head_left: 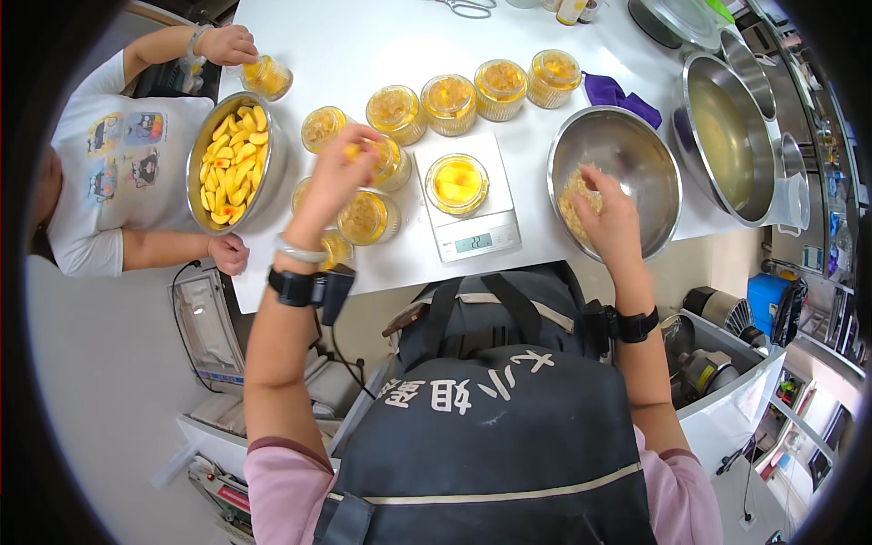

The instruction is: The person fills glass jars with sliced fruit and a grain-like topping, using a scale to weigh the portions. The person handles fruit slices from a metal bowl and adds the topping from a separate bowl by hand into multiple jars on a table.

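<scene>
You're apparently weighing portions: jar (457, 184) on scale (498, 227), twelve o'clock. Your right hand (603, 211), fingers parted, is over pulp (569, 202) at one; gathering likely needs them closed. Left hand (352, 165), eleven: grip unclear.

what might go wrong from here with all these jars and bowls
The left hand is over closely grouped clear glass jars; a stray knock could tip one.
The right hand is in a round silver metal bowl with pale shreds; dropped bits might skew the white digital scale.
The silver metal bowl of yellow slices appears near the white table's left edge; a bump could topple it.
</scene>
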`<state>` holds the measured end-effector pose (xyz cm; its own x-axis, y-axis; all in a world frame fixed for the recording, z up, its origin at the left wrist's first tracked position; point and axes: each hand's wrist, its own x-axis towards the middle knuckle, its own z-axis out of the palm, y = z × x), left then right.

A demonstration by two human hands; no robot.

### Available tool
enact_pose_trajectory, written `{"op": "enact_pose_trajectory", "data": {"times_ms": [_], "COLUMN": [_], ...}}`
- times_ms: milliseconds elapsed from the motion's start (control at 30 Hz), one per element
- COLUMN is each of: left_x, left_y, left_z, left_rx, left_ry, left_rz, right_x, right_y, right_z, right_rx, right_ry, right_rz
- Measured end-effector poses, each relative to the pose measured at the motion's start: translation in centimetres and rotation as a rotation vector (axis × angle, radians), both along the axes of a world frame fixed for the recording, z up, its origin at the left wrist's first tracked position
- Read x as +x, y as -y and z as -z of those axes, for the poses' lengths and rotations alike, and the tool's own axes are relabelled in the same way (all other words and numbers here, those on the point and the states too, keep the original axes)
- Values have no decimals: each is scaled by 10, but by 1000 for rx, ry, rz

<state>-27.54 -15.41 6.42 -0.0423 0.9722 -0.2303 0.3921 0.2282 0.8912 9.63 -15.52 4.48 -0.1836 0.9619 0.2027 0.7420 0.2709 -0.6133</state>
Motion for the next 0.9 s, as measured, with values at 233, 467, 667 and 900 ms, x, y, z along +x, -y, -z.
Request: {"op": "enact_pose_trajectory", "data": {"times_ms": [233, 467, 667, 900], "left_x": [63, 57, 46, 20], "left_y": [-5, -17, -2, 36], "left_z": [20, 23, 26, 12], "left_rx": [-49, -376, -387, -374], "left_ry": [-611, -127, 119, 442], "left_rz": [347, 195, -27, -193], "right_x": [-25, -52, -42, -38], "right_y": [19, 34, 32, 29], "right_z": [-9, 12, 64, 90], "right_rx": [-43, -721, -842, -691], "right_ry": [-29, -31, 189, 90], "right_rz": [-168, -450, -250, -203]}}
